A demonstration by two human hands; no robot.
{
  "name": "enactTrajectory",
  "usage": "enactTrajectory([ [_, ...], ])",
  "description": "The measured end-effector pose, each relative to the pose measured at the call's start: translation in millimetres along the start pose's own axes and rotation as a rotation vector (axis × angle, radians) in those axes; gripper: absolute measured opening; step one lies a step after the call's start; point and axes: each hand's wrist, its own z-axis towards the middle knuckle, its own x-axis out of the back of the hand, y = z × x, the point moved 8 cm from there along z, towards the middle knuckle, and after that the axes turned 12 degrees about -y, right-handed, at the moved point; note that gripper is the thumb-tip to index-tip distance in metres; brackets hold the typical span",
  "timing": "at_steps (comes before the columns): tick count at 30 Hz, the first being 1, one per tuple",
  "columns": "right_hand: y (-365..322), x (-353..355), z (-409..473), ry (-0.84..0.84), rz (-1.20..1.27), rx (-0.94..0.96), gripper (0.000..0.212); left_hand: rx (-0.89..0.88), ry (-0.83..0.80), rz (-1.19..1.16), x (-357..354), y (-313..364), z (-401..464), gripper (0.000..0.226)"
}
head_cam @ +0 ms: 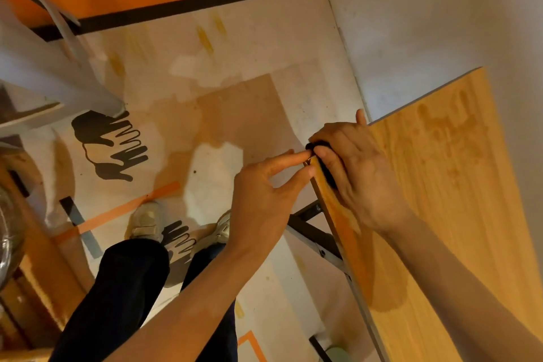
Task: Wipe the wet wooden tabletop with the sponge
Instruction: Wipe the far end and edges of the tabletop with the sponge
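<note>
The right hand (pixel 355 173) lies over the near-left corner of the wooden tabletop (pixel 458 214), its fingers (pixel 332 156) curled down over a dark sponge (pixel 324 169) and pressing it against the tabletop's left edge. Only a narrow black strip of the sponge shows, from under the fingertips at the corner down along the edge beneath the palm; the rest is hidden by the hand. One finger of this hand points past the corner toward the white wall (pixel 440 23).

The left hand (pixel 264 194) hangs off the tabletop, just beside that same corner, with its thumb and forefinger stretched out and slightly apart. Their tips meet the corner and the end of the sponge, touching the right hand's fingertips; whether they actually pinch the sponge cannot be told. The other fingers are loosely bent.

Wet marks darken the tabletop: a smeared patch toward its far edge and a larger dark puddle (pixel 388 294) along the left edge, nearer the person than the sponge. Below the left edge show the table's metal frame (pixel 317 232) and brackets.

On the patterned floor (pixel 223 91) stand the person's two pale shoes (pixel 147 220) and dark trouser legs (pixel 123 288), near strips of orange tape (pixel 126 209). A pale chair (pixel 44 67) stands well apart to the far left.
</note>
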Motion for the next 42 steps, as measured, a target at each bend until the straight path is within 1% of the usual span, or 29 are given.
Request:
enactTrajectory([
  [2, 32.3, 14.7, 4.1, 0.023, 0.010, -0.078, 0.032, -0.015, 0.016, 0.018, -0.8, 1.3, 2.5, 0.023],
  [4, 63.4, 30.9, 2.9, 0.126, 0.089, -0.220, 0.029, -0.024, 0.033, 0.001, -1.8, -0.2, 5.1, 0.024],
  [6, 70.4, 29.3, -3.6, 0.230, 0.175, -0.341, 0.031, -0.045, 0.055, -0.020, -2.2, -2.5, 4.0, 0.022],
  [8, 50.0, 12.5, -14.3, 0.288, 0.242, -0.323, 0.037, -0.075, 0.079, 0.011, -2.5, -1.8, -0.3, 0.022],
  [11, 22.7, -15.1, -46.9, 0.285, 0.245, -0.220, 0.045, -0.071, 0.103, 0.078, -3.4, 2.7, -5.2, 0.021],
  [12, 22.4, -21.8, -60.6, 0.279, 0.237, -0.213, 0.046, -0.067, 0.098, 0.135, -5.2, 6.0, -5.6, 0.019],
  [13, 24.5, -26.3, -72.3, 0.271, 0.232, -0.212, 0.046, -0.076, 0.085, 0.245, -9.3, 12.1, -5.8, 0.020],
  [14, 26.9, -28.9, -79.8, 0.259, 0.231, -0.208, 0.047, -0.104, 0.064, 0.405, -16.4, 21.2, -6.5, 0.026],
  [16, 32.7, -25.4, -78.0, 0.255, 0.227, -0.188, 0.046, -0.224, 0.007, 0.734, -39.9, 42.0, -8.5, 0.042],
  [18, 43.2, -11.4, -57.2, 0.293, 0.225, -0.197, 0.043, -0.317, -0.077, 0.982, -67.6, 51.4, -8.2, 0.051],
  [19, 51.1, -3.7, -43.6, 0.304, 0.238, -0.223, 0.043, -0.316, -0.116, 1.082, -78.8, 50.5, -6.5, 0.054],
  [21, 61.7, 6.8, -25.7, 0.316, 0.249, -0.246, 0.042, -0.266, -0.161, 1.192, -90.9, 43.1, -0.8, 0.058],
  [24, 62.4, -0.3, -49.9, 0.341, 0.244, -0.228, 0.043, -0.235, -0.162, 1.255, -93.0, 30.6, 2.3, 0.059],
  [27, 59.9, -21.1, -99.1, 0.356, 0.294, -0.267, 0.044, -0.249, -0.132, 1.279, -91.4, 24.5, 1.2, 0.058],
  [29, 59.9, -23.7, -105.9, 0.361, 0.330, -0.286, 0.043, -0.266, -0.111, 1.273, -93.6, 25.0, 1.1, 0.058],
  [33, 69.1, 7.3, -45.0, 0.382, 0.273, -0.265, 0.040, -0.289, -0.069, 1.252, -99.2, 30.0, 5.2, 0.055],
  [36, 76.2, 19.2, -13.9, 0.385, 0.297, -0.290, 0.036, -0.282, -0.029, 1.265, -101.4, 29.9, 5.5, 0.056],
  [38, 68.2, 12.3, -18.8, 0.360, 0.275, -0.236, 0.033, -0.274, -0.015, 1.288, -100.8, 27.3, 2.4, 0.056],
  [40, 59.6, 7.5, -27.3, 0.302, 0.218, -0.104, 0.031, -0.277, 0.000, 1.315, -98.5, 26.3, 0.2, 0.056],
  [42, 73.7, 12.9, -24.3, 0.254, 0.173, -0.042, 0.029, -0.282, 0.003, 1.332, -98.9, 26.3, 2.3, 0.055],
])
